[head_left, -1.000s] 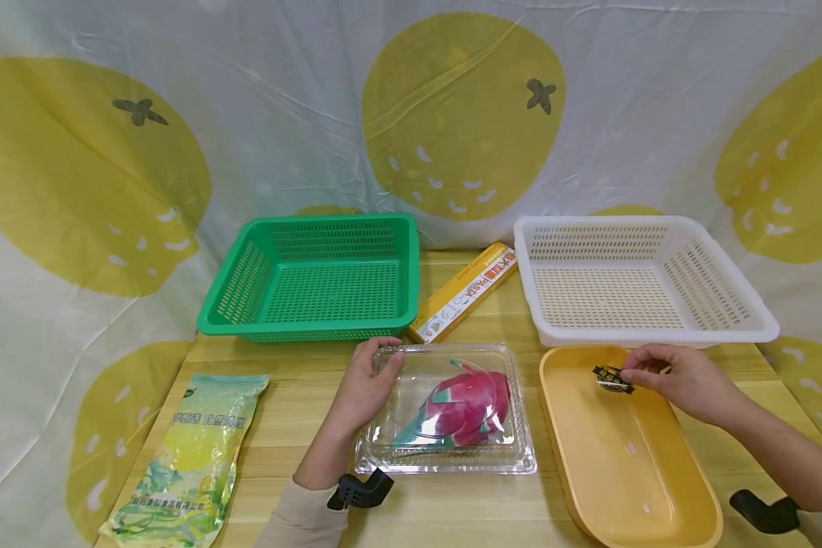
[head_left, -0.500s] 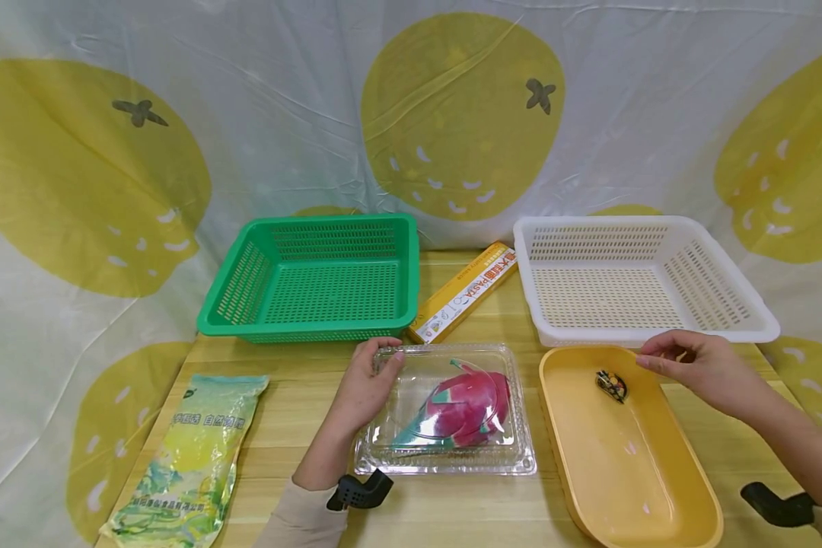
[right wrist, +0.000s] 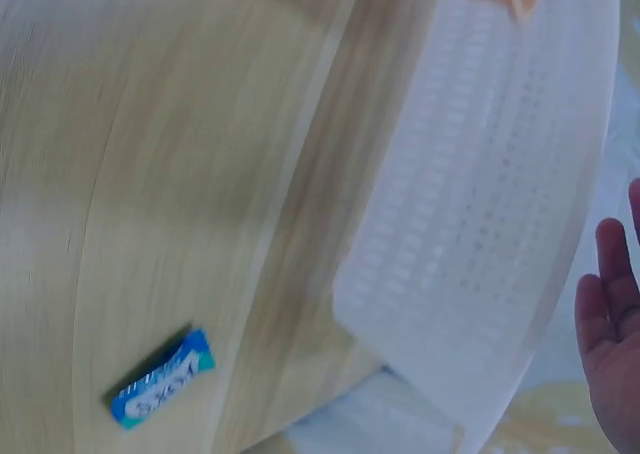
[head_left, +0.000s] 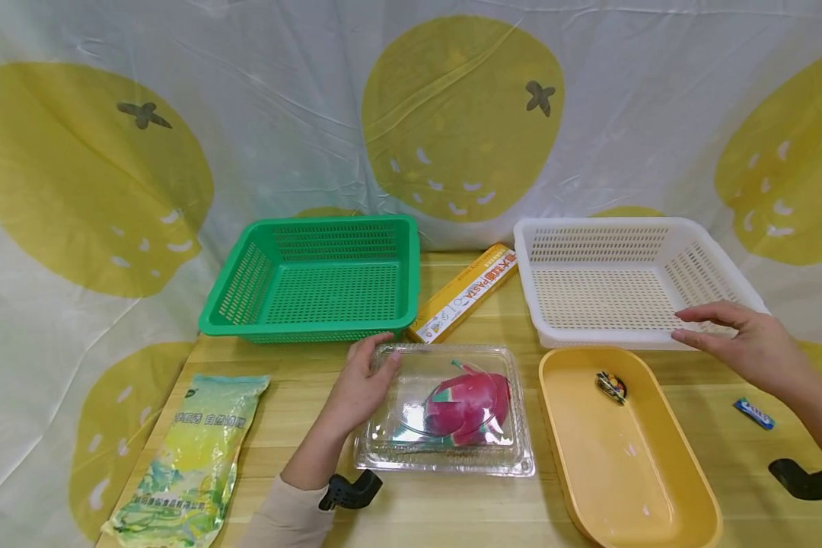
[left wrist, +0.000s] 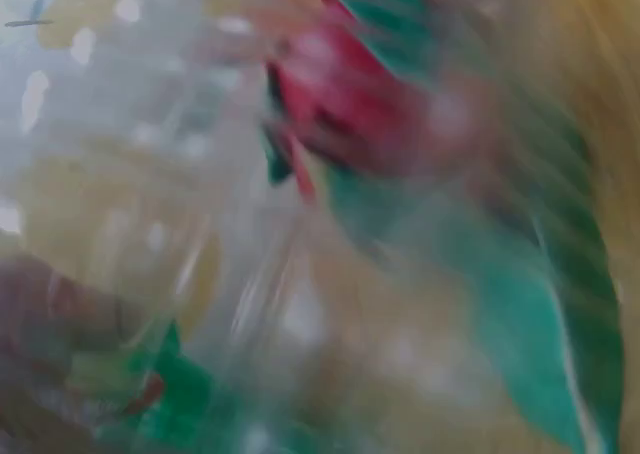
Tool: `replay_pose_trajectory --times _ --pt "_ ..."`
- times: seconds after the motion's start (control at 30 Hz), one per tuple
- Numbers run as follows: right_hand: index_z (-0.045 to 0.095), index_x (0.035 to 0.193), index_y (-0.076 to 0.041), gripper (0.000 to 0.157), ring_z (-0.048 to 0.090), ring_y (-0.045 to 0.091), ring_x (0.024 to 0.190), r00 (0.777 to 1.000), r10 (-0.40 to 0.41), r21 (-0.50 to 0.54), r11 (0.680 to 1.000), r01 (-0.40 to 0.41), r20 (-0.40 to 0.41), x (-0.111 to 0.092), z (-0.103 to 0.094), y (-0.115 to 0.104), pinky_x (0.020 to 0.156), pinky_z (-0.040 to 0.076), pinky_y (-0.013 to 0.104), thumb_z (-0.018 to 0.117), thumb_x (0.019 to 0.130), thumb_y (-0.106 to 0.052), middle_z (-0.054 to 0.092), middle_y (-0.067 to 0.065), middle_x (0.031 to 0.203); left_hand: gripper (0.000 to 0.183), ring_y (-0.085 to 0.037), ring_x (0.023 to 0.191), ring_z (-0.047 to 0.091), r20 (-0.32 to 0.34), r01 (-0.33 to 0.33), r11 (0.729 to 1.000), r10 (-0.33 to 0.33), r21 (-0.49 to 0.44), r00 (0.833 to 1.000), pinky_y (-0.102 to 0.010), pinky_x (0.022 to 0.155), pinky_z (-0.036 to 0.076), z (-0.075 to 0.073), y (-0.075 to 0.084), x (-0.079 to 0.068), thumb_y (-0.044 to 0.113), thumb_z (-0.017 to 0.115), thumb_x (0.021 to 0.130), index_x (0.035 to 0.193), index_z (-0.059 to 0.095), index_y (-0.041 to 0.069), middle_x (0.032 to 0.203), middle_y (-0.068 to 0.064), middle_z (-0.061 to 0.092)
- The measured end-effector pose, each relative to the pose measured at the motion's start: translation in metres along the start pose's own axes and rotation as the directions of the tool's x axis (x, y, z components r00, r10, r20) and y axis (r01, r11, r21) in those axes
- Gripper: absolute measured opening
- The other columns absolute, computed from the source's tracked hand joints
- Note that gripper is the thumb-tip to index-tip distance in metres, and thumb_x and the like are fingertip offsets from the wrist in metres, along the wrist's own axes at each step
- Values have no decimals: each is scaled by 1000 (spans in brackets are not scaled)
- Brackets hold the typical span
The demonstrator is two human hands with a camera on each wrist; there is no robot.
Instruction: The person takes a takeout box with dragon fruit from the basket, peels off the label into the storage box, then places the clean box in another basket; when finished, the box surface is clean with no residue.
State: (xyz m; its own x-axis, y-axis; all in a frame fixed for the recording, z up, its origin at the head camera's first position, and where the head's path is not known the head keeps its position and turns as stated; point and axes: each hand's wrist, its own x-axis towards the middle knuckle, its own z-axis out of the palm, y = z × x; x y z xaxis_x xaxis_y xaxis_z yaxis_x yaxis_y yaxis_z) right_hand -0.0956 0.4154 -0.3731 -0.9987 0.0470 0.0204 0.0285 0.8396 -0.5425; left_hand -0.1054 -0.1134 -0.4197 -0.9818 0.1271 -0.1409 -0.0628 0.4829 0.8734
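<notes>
My left hand point(head_left: 359, 388) rests at the far left corner of a clear plastic clamshell box point(head_left: 445, 460), with thumb and fingers apart. Inside the box lies a pink and green dragon fruit point(head_left: 469, 407); the left wrist view is blurred but shows its pink skin point(left wrist: 340, 94). My right hand point(head_left: 753, 342) is in the air by the front right corner of the white basket point(head_left: 616, 336), thumb and fingers apart, holding nothing. A small dark wrapped packet point(head_left: 612, 387) lies in the orange tray point(head_left: 630, 472). On the table sits a small blue wrapped candy point(right wrist: 163, 379).
A green basket point(head_left: 308, 329) stands back left. Between the baskets a yellow pasta box point(head_left: 462, 293) lies at a slant. The yellow-green bag point(head_left: 192, 457) lies flat at the left. A lemon-print curtain point(head_left: 281, 114) hangs behind the table.
My right hand has let go of the dark packet in the orange tray and moved right, out over the white basket's corner, uncovering the blue candy. My left hand has shifted slightly left.
</notes>
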Motion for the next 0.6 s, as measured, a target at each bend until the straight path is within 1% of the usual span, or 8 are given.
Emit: replay_pose_trajectory --times 0.07,0.17,0.23,0.3,0.37,0.43,0.53,0.6 --pt "66 128 -5 50 44 53 126 999 20 -9 1000 -19 42 3 -3 7 87 48 43 74 94 -41 57 -16 127 55 -43 129 53 8 3 1000 -4 11 1000 -63 102 48 -4 -1 -1 40 57 104 153 44 17 158 -14 34" --pt "61 133 -3 55 37 60 130 995 33 -20 999 -31 95 7 -6 18 88 39 71 73 95 -41 51 23 142 61 -38 121 57 27 10 1000 -11 14 1000 -55 94 53 -9 -4 -4 41 59 103 156 38 17 157 -17 35" --pt "60 134 -2 56 36 60 129 993 29 -35 999 -25 115 9 -8 26 88 38 73 73 95 -40 46 34 143 66 -42 121 58 57 26 999 -25 -20 998 -54 92 55 -11 -7 -6 41 60 103 159 33 19 159 -19 34" --pt "60 135 -2 57 35 62 130 990 28 -50 999 -21 140 10 -10 32 89 38 74 74 94 -40 45 37 144 70 -52 137 47 89 42 997 -37 -59 995 -63 104 48 -11 -9 -9 41 60 103 161 26 21 165 -23 27" --pt "60 136 -2 58 40 63 128 987 24 -65 998 -14 159 11 -12 36 87 46 65 74 94 -40 45 39 143 75 -56 143 36 125 68 993 -56 -99 991 -67 109 41 -11 -11 -12 42 59 103 163 19 23 167 -25 20" --pt "60 137 -4 58 44 61 126 983 27 -66 998 -15 184 11 -14 39 81 53 49 74 94 -40 45 40 144 79 -57 149 25 153 93 988 -73 -127 986 -72 114 30 -10 -14 -14 46 57 103 164 14 24 168 -27 15" --pt "63 137 -6 54 64 21 112 981 17 -51 999 -7 195 12 -13 42 69 51 24 74 94 -39 62 24 136 79 -54 153 14 164 114 982 -89 -148 982 -74 117 17 -8 -16 -16 49 54 104 165 10 25 169 -27 10" --pt "64 137 -7 53 58 -5 104 979 4 -12 1000 -1 203 12 -12 43 67 48 16 75 94 -36 71 -1 126 76 -54 153 13 164 114 980 -88 -162 983 -75 117 14 -6 -17 -17 48 52 105 165 11 24 169 -27 10"
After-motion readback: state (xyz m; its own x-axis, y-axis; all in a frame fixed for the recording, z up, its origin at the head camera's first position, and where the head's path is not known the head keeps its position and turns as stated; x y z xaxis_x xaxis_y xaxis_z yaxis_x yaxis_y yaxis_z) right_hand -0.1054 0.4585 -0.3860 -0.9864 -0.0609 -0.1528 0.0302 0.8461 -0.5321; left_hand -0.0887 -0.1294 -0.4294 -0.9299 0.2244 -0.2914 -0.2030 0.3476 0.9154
